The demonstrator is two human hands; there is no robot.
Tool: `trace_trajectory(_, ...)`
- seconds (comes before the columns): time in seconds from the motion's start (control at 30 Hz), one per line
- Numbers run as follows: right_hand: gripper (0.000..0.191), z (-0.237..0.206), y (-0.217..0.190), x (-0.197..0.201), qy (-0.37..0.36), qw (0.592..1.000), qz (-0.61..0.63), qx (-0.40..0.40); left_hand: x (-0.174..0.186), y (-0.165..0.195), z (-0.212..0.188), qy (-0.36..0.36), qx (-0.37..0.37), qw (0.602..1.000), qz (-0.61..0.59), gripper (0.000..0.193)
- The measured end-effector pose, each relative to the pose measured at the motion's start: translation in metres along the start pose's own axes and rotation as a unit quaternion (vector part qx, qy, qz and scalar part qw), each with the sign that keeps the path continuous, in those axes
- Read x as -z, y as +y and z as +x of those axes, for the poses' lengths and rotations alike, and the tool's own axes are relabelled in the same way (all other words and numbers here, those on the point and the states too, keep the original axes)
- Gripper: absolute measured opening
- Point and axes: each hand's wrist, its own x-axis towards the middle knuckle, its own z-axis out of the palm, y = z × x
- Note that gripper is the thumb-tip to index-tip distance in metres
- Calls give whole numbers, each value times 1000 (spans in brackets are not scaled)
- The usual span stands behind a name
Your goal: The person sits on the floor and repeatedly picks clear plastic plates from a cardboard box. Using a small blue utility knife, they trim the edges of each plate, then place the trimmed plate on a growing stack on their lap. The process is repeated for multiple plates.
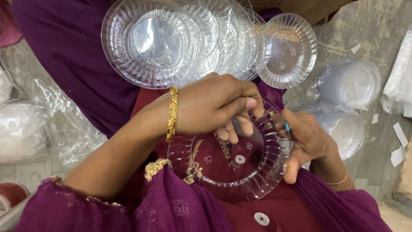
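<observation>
I sit on the bare concrete floor [369, 30] of a small packing workshop: loose clear plastic plates [171, 41] fanned across my lap, wrapped plate stacks [349, 83] beside me, empty plastic bags [56, 116], paper scraps [399, 146].

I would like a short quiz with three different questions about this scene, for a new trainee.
1. True or false: both hands touch the clear plastic plate.
2. Which wrist wears the wide gold bangle? A) left B) right
3. Fill in: the fanned row of clear plates lies on ____ cloth.

Key:
1. True. The left hand grips the top rim and the right hand the side rim.
2. A.
3. Purple; the purple cloth lies beneath them.
</observation>
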Motion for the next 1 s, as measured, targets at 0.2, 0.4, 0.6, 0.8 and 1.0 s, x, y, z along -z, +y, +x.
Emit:
trace_trajectory(0.2,133,-19,3,-6,15,997,-70,-15,-1,0,-2,1,2,1000,11,27)
trace_trajectory(0.4,128,-15,-8,-13,24,999,-27,-31,1,0,-2,4,-5,1000,17,28)
trace_trajectory(0.6,126,-3,-27,-16,33,998,-18,-52,-1,-2,-8,22,3,1000,11,29)
trace_trajectory(0.8,87,-27,-38,-38,10,975,-128,-183,-1,-8,-19,47,-2,999,16,29)
trace_trajectory(1.0,90,-32,-52,-62,59,964,-104,-238,-1,-6,-33,97,19,995,7,30)
